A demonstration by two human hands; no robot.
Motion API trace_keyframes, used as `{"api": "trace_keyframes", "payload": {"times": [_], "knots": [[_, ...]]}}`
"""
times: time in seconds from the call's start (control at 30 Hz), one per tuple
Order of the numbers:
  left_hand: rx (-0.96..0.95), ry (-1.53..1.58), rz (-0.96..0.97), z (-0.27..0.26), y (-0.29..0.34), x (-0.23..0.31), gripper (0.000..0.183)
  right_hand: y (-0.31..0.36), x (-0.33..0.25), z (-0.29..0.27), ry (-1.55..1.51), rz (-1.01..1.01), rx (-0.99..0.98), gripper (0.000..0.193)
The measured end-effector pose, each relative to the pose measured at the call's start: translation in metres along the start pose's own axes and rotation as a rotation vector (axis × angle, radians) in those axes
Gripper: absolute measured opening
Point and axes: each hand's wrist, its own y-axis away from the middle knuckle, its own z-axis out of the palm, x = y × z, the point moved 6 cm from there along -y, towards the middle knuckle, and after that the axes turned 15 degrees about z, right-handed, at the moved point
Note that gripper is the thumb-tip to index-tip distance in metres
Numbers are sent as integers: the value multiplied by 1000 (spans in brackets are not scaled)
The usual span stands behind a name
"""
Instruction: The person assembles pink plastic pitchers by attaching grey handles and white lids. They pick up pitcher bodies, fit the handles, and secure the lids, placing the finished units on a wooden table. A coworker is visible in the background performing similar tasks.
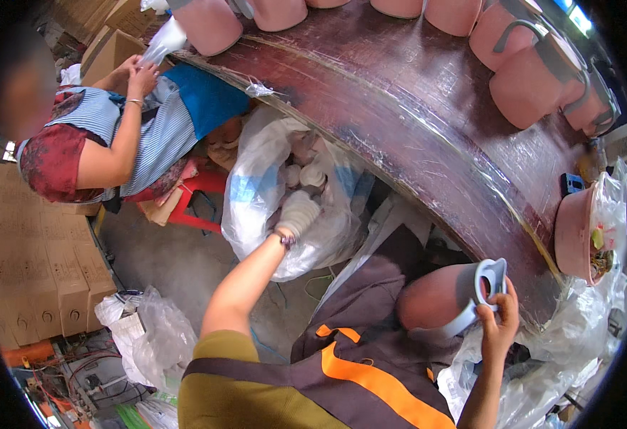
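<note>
My right hand (498,318) grips the grey rim of a pink vacuum jug (428,297), which lies tilted on my lap with its open mouth toward the right. The jug has a grey collar, spout and handle. My left hand (299,213), in a whitish glove, reaches down into a large clear plastic bag (245,207) beside the table. Round pale lid-like pieces (312,176) lie in the bag just beyond the glove. The left fingertips are among them, and I cannot make out whether they hold one.
Several pink jugs (528,89) stand along the far side of the dark red table (399,114). A pink tub (574,232) sits at its right end. Left, a seated co-worker (135,136) handles a clear plastic sleeve (165,41). Cardboard boxes (35,250) are stacked behind.
</note>
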Motion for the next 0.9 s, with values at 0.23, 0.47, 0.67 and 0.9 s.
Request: {"api": "trace_keyframes", "payload": {"times": [0.23, 0.47, 0.67, 0.9], "knots": [[-139, -195, -107, 171, -89, -188, 42, -6, -18, 21, -63, 24, -13, 32], [-422, -820, 203, 131, -84, -75, 44, -1, 1, 14, 10, -40, -14, 37], [-452, -799, 133, 155, -77, -111, 44, -19, -32, 13, 115, -172, -146, 37], [-458, -882, 128, 124, -102, -114, 45, -21, -27, 16, 88, -201, -141, 37]]}}
